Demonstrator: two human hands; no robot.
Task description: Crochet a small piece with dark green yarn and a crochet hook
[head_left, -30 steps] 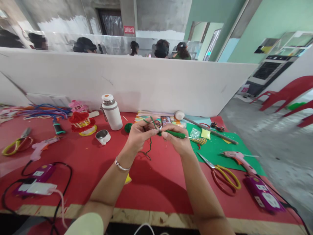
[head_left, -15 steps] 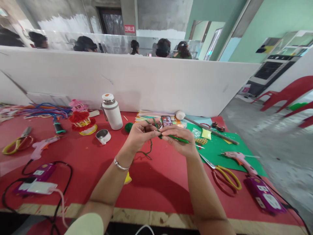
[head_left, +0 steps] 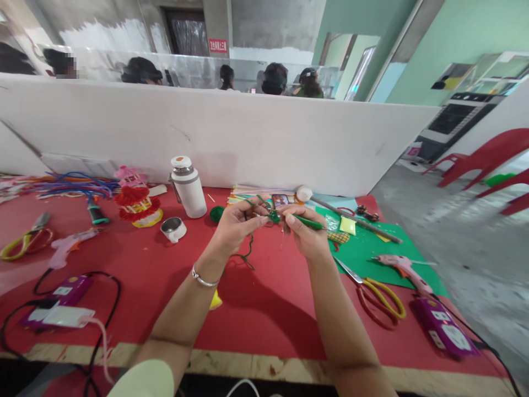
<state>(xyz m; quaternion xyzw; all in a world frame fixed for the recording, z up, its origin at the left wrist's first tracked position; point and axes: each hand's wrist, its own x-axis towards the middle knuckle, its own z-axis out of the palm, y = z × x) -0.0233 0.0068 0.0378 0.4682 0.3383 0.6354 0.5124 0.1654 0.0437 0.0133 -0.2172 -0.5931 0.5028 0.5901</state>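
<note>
My left hand (head_left: 236,227) pinches a small piece of green crochet work (head_left: 273,216), with a strand of green yarn looped up over its fingers. My right hand (head_left: 309,237) is closed around a crochet hook (head_left: 309,222) with a green handle; its tip meets the crochet work between the two hands. A ball of green yarn (head_left: 215,213) lies on the red table just beyond my left wrist. Below my left hand, a loose yarn strand (head_left: 247,255) hangs onto the tabletop. A phone (head_left: 280,200) with a lit screen stands behind my fingers, partly covered.
Left on the red table (head_left: 157,292) are a white thermos (head_left: 188,190), its cup (head_left: 173,230), a red and pink craft piece (head_left: 136,201) and scissors (head_left: 27,240). Rightward lie more scissors (head_left: 372,295), a pink glue gun (head_left: 407,270) and a purple power strip (head_left: 444,325). A white partition (head_left: 256,138) stands behind.
My right hand has turned, so the hook's handle end sits higher and its back end no longer points down to the right. The crochet work shows more between my fingers.
</note>
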